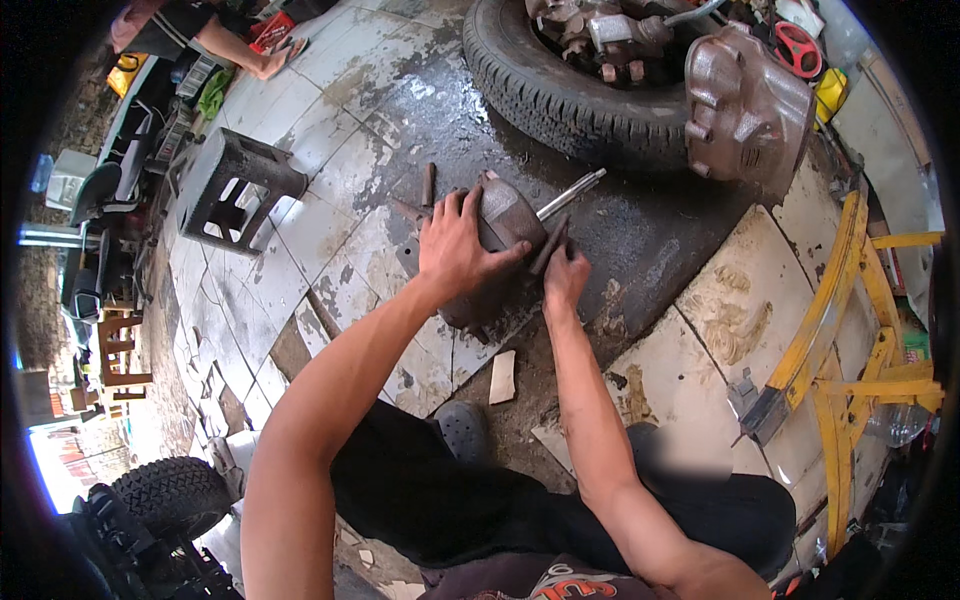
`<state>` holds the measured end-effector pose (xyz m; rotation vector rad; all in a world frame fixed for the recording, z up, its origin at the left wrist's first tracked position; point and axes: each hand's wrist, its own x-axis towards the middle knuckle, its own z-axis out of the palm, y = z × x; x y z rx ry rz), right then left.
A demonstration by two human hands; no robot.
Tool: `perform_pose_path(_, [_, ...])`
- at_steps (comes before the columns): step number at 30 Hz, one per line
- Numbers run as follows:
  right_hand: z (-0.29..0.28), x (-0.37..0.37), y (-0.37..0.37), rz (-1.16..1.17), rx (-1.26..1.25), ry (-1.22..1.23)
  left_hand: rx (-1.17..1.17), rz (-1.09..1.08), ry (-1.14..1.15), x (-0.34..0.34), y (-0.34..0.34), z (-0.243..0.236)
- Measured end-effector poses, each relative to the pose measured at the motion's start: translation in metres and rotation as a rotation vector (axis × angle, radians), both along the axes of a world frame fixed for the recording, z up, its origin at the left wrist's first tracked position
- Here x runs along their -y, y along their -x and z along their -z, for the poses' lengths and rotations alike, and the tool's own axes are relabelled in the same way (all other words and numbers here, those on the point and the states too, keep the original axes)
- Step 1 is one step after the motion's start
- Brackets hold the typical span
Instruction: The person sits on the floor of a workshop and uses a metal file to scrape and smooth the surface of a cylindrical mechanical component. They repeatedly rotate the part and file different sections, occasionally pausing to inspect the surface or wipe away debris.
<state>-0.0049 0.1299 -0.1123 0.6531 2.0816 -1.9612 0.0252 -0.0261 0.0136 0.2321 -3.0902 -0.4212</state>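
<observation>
Here, a spread left hand (pixel 458 243) presses a rounded grey metal housing (pixel 510 215), probably heavy, best gripped round its body, while the right hand (pixel 566 277) pinches a slim dark bar (pixel 549 247).

Pale tiled floor (pixel 315 120), cracked and stained, some tiles broken or missing. Dark greasy-looking patch (pixel 650 245), middle to right. Black plastic stool (pixel 265 158), left. Brown wooden slatted piece (pixel 128 380) farther left, type unclear. Yellow metal stand (pixel 832 295), right, paint worn. Bright, daylight-like glare (pixel 48 462), near left.
</observation>
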Motion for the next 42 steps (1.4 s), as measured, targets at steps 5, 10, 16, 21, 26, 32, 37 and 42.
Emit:
perform_pose_path(5, [0.001, 0.01, -0.016, 0.102, -0.401, -0.021, -0.061, 0.029, 0.034, 0.002, 0.006, 0.0])
perform_pose_path(10, [-0.009, 0.007, -0.01, 0.037, -0.114, -0.054, -0.025, 0.006, 0.029, 0.004, 0.001, 0.0])
perform_pose_path(16, [0.017, 0.008, -0.012, 0.098, -0.314, -0.094, -0.023, 0.019, 0.044, -0.002, 0.003, -0.005])
perform_pose_path(21, [0.005, 0.007, -0.013, 0.126, -0.184, -0.054, 0.014, 0.005, 0.017, 0.0, 0.0, -0.001])
perform_pose_path(26, [0.004, 0.004, -0.005, 0.103, -0.22, -0.209, -0.004, 0.036, 0.085, 0.002, 0.005, -0.002])
perform_pose_path(32, [0.018, -0.003, -0.014, 0.127, -0.341, -0.079, 0.054, 0.061, 0.141, -0.004, 0.008, -0.005])
perform_pose_path(37, [-0.016, -0.003, -0.012, 0.075, -0.149, -0.128, 0.141, 0.06, 0.133, 0.005, 0.01, -0.008])
perform_pose_path(42, [0.008, -0.012, -0.004, 0.083, -0.137, 0.005, 0.182, 0.081, 0.156, -0.001, 0.016, -0.013])
